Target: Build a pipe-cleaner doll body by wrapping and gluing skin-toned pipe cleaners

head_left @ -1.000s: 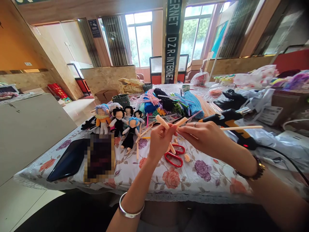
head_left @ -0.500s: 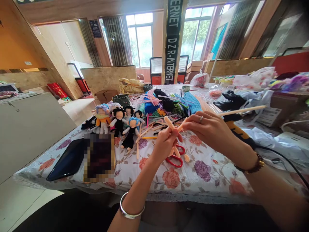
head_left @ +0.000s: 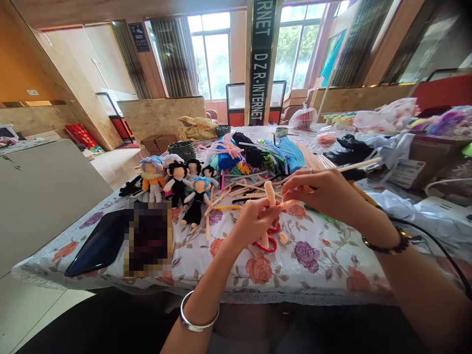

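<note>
My left hand (head_left: 254, 221) is closed on a peach pipe cleaner coil (head_left: 270, 193), which stands up above the fingers. A straight length of peach pipe cleaner (head_left: 290, 203) runs from the coil to my right hand (head_left: 328, 194). That hand's fingers are bent around the strand, whose far end sticks out beyond the knuckles. Below my left hand lie scissors with red handles (head_left: 273, 244), partly covered by the hand and a dangling peach piece (head_left: 265, 240). A small peach curl (head_left: 283, 238) rests beside them.
Several pipe cleaner dolls (head_left: 178, 184) stand at the left, behind a dark tablet-like slab (head_left: 96, 243) and a blurred-out rectangle (head_left: 149, 241). Bundles of coloured pipe cleaners (head_left: 254, 155) lie further back. Plastic bags (head_left: 387, 115) and a cardboard box (head_left: 424, 160) crowd the right side. A black cable (head_left: 429, 235) crosses there.
My right hand has shifted slightly down, and its fingers have loosened and moved apart from my left hand. The coil has tipped more upright. The view has shifted a little.
</note>
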Motion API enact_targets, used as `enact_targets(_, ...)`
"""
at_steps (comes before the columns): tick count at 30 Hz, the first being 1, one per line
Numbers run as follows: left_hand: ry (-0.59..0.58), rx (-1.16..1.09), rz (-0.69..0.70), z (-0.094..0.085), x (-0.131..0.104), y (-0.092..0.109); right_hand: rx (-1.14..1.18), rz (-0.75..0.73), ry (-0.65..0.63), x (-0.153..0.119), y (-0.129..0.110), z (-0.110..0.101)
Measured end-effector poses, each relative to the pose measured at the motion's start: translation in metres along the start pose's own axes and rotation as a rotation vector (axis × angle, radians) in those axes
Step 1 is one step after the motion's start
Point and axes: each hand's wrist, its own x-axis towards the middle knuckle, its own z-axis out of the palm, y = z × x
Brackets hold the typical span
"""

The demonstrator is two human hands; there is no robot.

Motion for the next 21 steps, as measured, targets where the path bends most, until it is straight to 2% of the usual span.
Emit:
enact_targets(3,-0.038,-0.093,-0.030,0.001,0.000,0.002,0.109,0.055,-0.057,0.000,0.001,-0.005)
enact_targets(10,-0.074,-0.318,-0.104,0.002,-0.001,0.010,0.226,0.048,-0.124,0.000,0.014,-0.008)
enact_targets(17,-0.097,-0.339,-0.072,0.001,-0.001,0.009,0.336,0.032,-0.100,-0.002,0.015,-0.010)
enact_targets(21,-0.088,-0.311,-0.052,0.001,-0.001,0.010,0.292,0.035,-0.110,-0.001,0.014,-0.009)
